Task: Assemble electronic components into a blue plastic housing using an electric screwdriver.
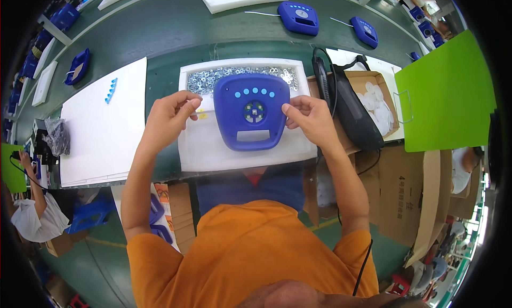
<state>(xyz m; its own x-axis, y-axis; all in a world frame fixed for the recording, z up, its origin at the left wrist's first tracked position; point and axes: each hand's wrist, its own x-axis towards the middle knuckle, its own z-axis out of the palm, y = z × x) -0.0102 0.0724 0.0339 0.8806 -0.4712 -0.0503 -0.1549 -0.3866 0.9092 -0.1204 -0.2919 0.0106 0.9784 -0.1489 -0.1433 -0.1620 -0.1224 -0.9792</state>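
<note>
Right hand: thumb on the right edge of a blue, rounded plastic housing with five light-blue buttons, fingers curled at its side. Left hand: thumb and forefinger drawn narrow, just off the left edge; cannot tell whether they grip anything small.

Housing lies over a white foam tray, partly covering loose silvery metal pieces in its far section.

Handling (judged): light, stiff, smooth enough to slip; best held by the opposite side rims, clear of the round opening, where parts look delicate.

Farther right: open cardboard box of white discs. Left: light-blue button strip on a white sheet.

Hidden: housing underside, some right fingertips. Yellow mark near left thumb too blurred to identify.
</note>
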